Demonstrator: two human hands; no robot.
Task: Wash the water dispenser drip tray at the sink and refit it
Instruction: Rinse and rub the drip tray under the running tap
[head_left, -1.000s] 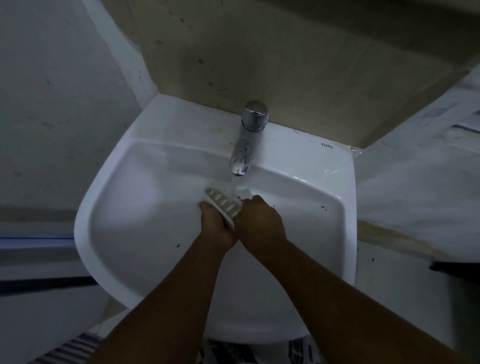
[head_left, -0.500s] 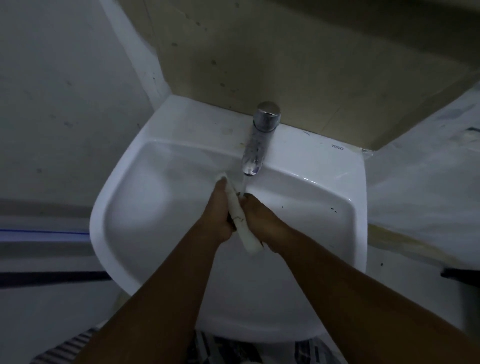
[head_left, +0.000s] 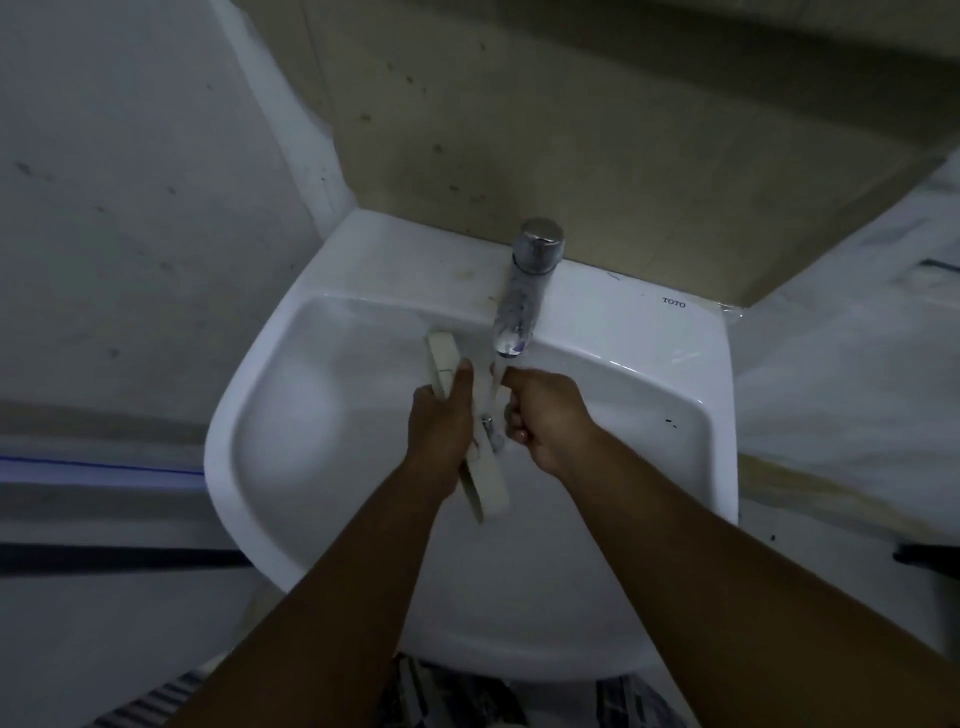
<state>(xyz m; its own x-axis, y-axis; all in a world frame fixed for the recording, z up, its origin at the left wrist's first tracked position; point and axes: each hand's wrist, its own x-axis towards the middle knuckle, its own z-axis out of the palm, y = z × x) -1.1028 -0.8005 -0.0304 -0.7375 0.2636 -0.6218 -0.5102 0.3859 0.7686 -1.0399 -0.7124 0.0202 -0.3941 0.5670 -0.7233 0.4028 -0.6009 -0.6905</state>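
Observation:
My left hand (head_left: 441, 421) grips the pale drip tray (head_left: 488, 478), which stands on edge over the white sink (head_left: 291, 415). The tray's far end (head_left: 441, 353) sticks out past my fingers and its near end hangs below my palm. A thin stream of water falls from the chrome tap (head_left: 524, 291) onto the tray's inner face. My right hand (head_left: 545, 415) is just right of the stream with its fingers curled; it looks apart from the tray, though the contact point is hard to see.
The sink is fixed in a corner between a grey wall at left and a stained beige wall (head_left: 571, 130) behind the tap. A white ledge (head_left: 841, 364) runs along the right side. Patterned fabric (head_left: 457, 696) shows below the sink's front rim.
The tray went from lying flat under the tap to standing on edge. My right hand has come off it and drawn back to the right; the left hand keeps hold.

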